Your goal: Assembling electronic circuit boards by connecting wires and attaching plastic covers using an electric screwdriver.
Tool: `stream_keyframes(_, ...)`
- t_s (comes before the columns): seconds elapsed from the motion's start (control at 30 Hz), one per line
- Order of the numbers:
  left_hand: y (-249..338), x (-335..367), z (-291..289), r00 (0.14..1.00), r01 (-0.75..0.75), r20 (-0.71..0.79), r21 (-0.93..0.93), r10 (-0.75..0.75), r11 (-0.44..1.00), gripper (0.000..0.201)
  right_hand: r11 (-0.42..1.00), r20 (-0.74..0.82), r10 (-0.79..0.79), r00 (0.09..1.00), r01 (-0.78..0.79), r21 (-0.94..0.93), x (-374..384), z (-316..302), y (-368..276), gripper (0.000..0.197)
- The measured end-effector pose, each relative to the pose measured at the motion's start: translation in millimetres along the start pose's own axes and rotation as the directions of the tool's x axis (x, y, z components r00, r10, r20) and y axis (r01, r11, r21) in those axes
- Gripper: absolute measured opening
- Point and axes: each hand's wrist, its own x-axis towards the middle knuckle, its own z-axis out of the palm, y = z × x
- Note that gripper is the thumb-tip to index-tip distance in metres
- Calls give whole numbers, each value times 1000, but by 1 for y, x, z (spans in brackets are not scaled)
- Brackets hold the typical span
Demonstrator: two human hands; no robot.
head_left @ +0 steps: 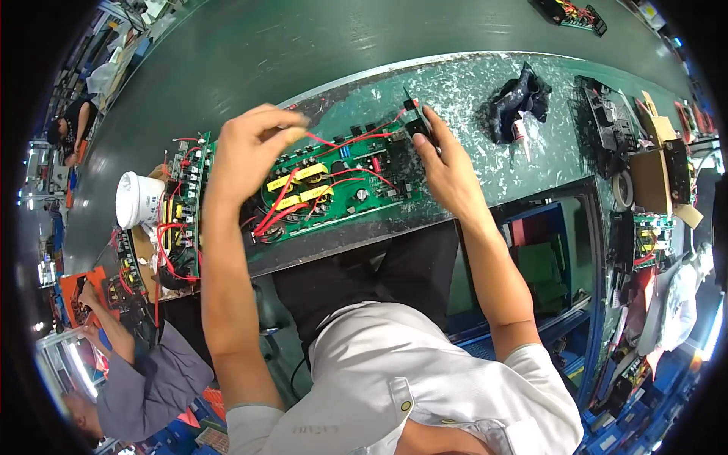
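Note:
A long green circuit board (353,199) lies on the worktable in front of me. It carries yellow-wrapped transformers (298,188) and several red wires. My left hand (254,148) is over the board's left end, thumb and fingers pinched on a red wire (322,139); its fingertips are slightly blurred. My right hand (447,163) grips a small black panel (415,121) at the board's right end, thumb on the near face. Red wire runs from the board toward this panel. The panel stands tilted, and its far side is hidden.
Left of my left forearm, another board stands on edge (199,182) beside a white bucket (139,199). A crumpled dark cloth (519,102) and a small bottle (519,130) lie to the right. A tape roll (623,188) sits farther right. A co-worker's sleeve (148,387) shows lower left.

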Motion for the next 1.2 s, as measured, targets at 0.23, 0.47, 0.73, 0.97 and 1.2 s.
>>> stream_keyframes(0.23, 22, 8, 88, 993, -74, -121, -540, 10, 838, 31, 987, 70, 119, 990, -126, 102, 11, 1, -11, 46)
stream_keyframes(0.47, 38, 0, 115, 972, -223, -85, -44, 219, 974, 18, 969, 72, 69, 995, -84, 232, 10, -1, -10, 42)
stream_keyframes(0.73, 29, 1, 119, 954, -294, -76, -37, 291, 955, 21, 980, 37, 58, 998, -63, 187, 11, 4, -5, 41)
stream_keyframes(0.97, 34, 0, 114, 944, -323, -45, 71, 326, 944, 21, 969, 56, 35, 998, -47, 243, 10, 2, -7, 41)
stream_keyframes(1.2, 25, -6, 127, 931, -341, -127, 39, 343, 939, 21, 991, -7, 16, 1000, -15, 129, 4, 8, -3, 42)
